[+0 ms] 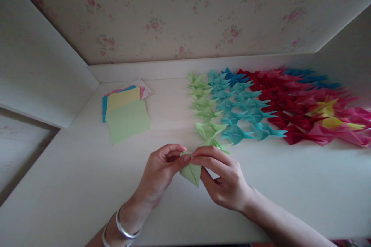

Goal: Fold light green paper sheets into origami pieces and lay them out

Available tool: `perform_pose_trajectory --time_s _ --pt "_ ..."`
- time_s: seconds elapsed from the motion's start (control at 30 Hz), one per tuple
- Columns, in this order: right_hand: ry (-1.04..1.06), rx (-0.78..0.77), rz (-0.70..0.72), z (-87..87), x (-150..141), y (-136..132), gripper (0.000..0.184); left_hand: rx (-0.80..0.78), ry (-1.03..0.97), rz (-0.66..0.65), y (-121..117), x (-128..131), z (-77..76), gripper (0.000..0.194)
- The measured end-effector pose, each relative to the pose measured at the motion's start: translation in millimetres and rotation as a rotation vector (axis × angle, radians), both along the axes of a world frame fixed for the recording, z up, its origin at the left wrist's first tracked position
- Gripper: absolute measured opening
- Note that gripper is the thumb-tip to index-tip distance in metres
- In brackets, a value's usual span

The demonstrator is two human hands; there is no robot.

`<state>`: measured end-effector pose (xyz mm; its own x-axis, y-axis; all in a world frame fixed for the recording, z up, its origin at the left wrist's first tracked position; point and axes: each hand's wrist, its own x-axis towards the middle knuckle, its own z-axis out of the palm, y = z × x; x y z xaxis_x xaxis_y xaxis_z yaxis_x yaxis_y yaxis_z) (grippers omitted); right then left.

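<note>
Two bare hands on a creased green paper kite

Nearest, at seven to eight o'clock from the paper, a shiny silver metal bangle (120,227) rings the left wrist. At centre, just above a smooth white tabletop (179,220), is a pale-green, kite-shaped piece of folded paper (191,173), crisp-edged, with a crease running to its lower point. The left hand (164,171) pinches its upper edge, thumb flat on the face, fingers curled behind. The right hand (227,181) closes narrowly on the upper right edge, fingers extended over the top, thumb below.

Beyond, at ten o'clock, lie overlapping flat matte paper sheets (130,119), green uppermost. From twelve to two o'clock, rows of sharp-pointed folded-paper figures, pale green (207,114), turquoise (236,134) and red to pink (285,119), extend rightward. Farthest, at twelve o'clock, is rose-patterned wallpaper (153,25).
</note>
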<state>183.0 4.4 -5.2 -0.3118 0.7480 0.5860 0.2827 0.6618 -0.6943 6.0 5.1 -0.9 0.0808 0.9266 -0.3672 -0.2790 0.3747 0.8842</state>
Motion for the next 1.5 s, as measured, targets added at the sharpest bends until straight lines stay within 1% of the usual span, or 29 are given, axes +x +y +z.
perform_pose_trajectory --time_s 0.07,0.17,0.23,0.3,0.37,0.43,0.5,0.57,0.7,0.8,0.87,0.93,1.0,1.07,1.13,1.2,1.3,1.4,1.5 --pt "0.041 -0.060 0.034 4.1 1 1 0.041 -0.019 -0.038 0.015 1 -1 0.8 0.028" --pt "0.077 -0.139 0.029 7.3 4 2 0.037 -0.046 -0.055 -0.010 2 -4 2.4 0.026" --pt "0.080 -0.187 0.028 8.4 7 3 0.034 0.000 0.029 -0.013 1 -6 2.9 0.023" --pt "0.076 -0.252 0.055 9.1 8 3 0.030 0.081 0.155 -0.004 1 -8 2.6 0.020" --pt "0.071 -0.360 0.068 9.3 8 4 0.023 0.127 0.238 -0.008 0 -9 2.0 0.019" --pt "0.047 -0.479 0.034 8.5 7 5 0.018 0.141 0.286 -0.017 0 -10 1.0 0.021" --pt "0.004 -0.550 -0.016 6.5 6 6 0.019 0.166 0.338 -0.016 0 -10 0.1 0.022" --pt "-0.015 -0.581 -0.024 3.7 5 7 0.021 0.190 0.383 -0.022 -1 -10 -0.5 0.023" --pt "0.079 -0.620 -0.041 -1.4 4 6 0.015 0.213 0.460 -0.098 0 -9 1.4 0.031" --pt "0.152 -0.661 -0.057 -2.4 2 5 0.013 0.294 0.566 -0.154 1 -9 4.8 0.022" --pt "0.222 -0.752 -0.017 -1.5 2 5 0.016 0.324 0.598 -0.158 0 -9 6.4 0.023" --pt "0.268 -0.870 0.089 0.1 1 5 0.024 0.316 0.585 -0.125 -1 -9 6.7 0.024" --pt "0.265 -0.939 0.192 1.9 1 5 0.026 0.300 0.563 -0.089 -2 -9 6.0 0.024" --pt "0.228 -0.946 0.212 3.5 2 5 0.034 0.285 0.554 -0.080 -4 -9 5.1 0.024" --pt "0.168 -0.920 0.168 4.8 3 4 0.038 0.278 0.550 -0.097 -4 -9 4.6 0.024" --pt "0.098 -0.890 0.127 5.5 3 5 0.037 0.289 0.566 -0.133 -2 -9 4.9 0.027" --pt "0.036 -0.865 0.093 6.2 4 6 0.033 0.377 0.655 -0.195 1 -10 6.6 0.026" --pt "0.055 -0.906 0.127 7.9 6 10 0.031 0.412 0.685 -0.213 2 -12 8.0 0.024" --pt "0.085 -0.959 0.178 10.5 8 12 0.032 0.397 0.691 -0.179 2 -13 7.9 0.027"
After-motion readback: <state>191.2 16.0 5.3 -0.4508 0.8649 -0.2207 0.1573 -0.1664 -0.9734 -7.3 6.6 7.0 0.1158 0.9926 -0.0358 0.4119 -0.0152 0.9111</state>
